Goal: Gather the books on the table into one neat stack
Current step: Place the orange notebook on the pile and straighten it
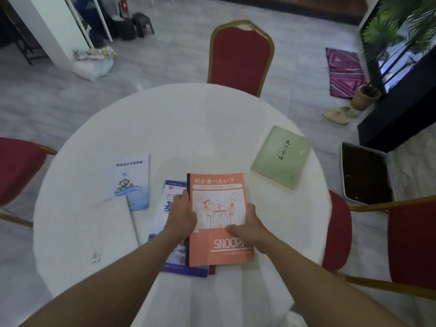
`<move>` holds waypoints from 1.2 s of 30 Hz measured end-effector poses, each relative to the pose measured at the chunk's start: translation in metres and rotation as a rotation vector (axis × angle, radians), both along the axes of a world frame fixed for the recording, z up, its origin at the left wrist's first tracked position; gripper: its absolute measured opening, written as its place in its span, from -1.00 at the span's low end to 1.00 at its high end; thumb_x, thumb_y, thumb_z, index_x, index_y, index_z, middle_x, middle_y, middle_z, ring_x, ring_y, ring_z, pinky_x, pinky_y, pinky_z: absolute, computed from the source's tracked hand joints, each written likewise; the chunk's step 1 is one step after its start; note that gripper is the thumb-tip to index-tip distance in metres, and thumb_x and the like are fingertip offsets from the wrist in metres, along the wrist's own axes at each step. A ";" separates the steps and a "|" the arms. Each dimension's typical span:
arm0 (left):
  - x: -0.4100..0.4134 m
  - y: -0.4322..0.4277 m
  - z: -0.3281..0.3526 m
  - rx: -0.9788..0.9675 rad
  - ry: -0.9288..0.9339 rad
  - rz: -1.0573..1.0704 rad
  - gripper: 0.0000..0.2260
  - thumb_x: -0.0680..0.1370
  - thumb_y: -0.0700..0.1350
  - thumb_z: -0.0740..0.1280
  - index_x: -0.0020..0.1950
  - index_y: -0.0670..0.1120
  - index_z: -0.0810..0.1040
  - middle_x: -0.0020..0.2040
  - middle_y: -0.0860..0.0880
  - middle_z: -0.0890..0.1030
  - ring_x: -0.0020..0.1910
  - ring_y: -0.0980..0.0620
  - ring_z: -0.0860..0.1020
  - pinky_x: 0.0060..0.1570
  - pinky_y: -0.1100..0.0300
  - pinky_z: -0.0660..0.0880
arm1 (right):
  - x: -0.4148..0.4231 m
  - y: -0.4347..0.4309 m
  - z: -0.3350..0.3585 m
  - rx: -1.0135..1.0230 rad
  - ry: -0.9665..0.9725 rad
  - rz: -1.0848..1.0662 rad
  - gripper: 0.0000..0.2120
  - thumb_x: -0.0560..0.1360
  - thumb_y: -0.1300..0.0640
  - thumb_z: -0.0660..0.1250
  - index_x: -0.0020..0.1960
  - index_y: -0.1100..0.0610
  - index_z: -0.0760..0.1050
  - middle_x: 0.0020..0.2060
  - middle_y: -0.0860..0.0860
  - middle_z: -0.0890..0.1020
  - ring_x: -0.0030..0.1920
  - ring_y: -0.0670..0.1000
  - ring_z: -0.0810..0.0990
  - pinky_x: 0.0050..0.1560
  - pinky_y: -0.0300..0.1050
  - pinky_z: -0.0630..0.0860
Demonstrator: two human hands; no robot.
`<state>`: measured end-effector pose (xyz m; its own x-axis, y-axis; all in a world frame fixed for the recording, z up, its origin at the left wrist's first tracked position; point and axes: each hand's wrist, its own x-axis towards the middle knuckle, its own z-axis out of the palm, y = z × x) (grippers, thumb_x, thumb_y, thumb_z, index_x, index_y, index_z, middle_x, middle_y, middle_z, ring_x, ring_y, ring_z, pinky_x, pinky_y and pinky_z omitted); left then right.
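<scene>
A round table covered with a white cloth [188, 128] filled the middle of the frame, and its upper half was bare. Three red chairs with gold frames stood close to its rim: one at the top centre [241, 55], one at the left edge [18, 168] and one at the lower right [410, 241].

The orange paperback with a cartoon drawing and the word SNOOPY [219, 218] lay in the lower centre of the frame, on top of a blue and white book with a photo cover [173, 199] that stuck out on its left side; a dark red edge showed under its bottom. The left hand [181, 215] closed its grip on the orange book's left edge, near the black spine. The right hand [247, 228] held the right edge, the thumb pressed flat on the cover and the fingers curled around the side.

A thin pale blue booklet with a wave picture [131, 180] lay apart at the centre left. A pale green book with black handwritten characters [280, 156] lay tilted near the table's right rim, well apart from the stack.
</scene>
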<state>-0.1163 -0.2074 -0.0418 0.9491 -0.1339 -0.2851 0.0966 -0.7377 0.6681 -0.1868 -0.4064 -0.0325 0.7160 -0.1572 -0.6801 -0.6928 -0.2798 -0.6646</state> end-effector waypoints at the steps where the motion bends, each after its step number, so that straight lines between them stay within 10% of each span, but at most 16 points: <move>1: 0.002 0.007 0.001 0.009 0.005 -0.022 -0.77 0.54 -0.25 0.32 0.16 -0.04 0.45 0.06 -0.04 0.58 0.00 -0.01 0.62 -0.25 0.29 0.57 | 0.001 0.008 0.001 0.001 0.005 0.003 -0.23 0.46 0.20 0.47 0.41 -0.09 0.03 0.27 0.04 0.53 0.07 0.03 0.64 -0.01 0.00 0.67; 19: 0.006 0.083 -0.028 0.298 0.110 -0.169 -0.43 0.56 -0.18 0.32 0.51 -0.11 0.13 0.44 -0.18 0.20 0.41 -0.19 0.26 0.31 -0.01 0.40 | -0.012 0.085 -0.031 -0.342 0.027 0.200 -0.37 0.41 -0.10 0.47 0.37 0.02 0.28 0.21 0.01 0.31 0.25 0.02 0.44 0.23 -0.08 0.50; 25: 0.007 0.094 -0.033 0.244 0.159 -0.123 -0.70 0.61 -0.13 0.26 0.30 -0.19 0.35 0.31 -0.20 0.37 0.23 -0.12 0.51 0.17 0.08 0.50 | -0.010 0.101 -0.034 -0.380 0.032 0.153 -0.34 0.60 -0.02 0.26 0.54 0.18 0.04 0.37 0.09 0.18 0.40 0.06 0.28 0.38 0.00 0.44; 36: 0.008 0.096 -0.031 0.277 0.125 -0.154 -0.63 0.63 -0.04 0.24 0.38 -0.15 0.30 0.31 -0.18 0.37 0.22 -0.15 0.54 0.14 0.04 0.54 | -0.014 0.100 -0.031 -0.401 -0.028 0.150 -0.51 0.59 0.02 0.28 0.44 0.16 0.24 0.30 0.08 0.27 0.35 0.06 0.40 0.36 0.01 0.46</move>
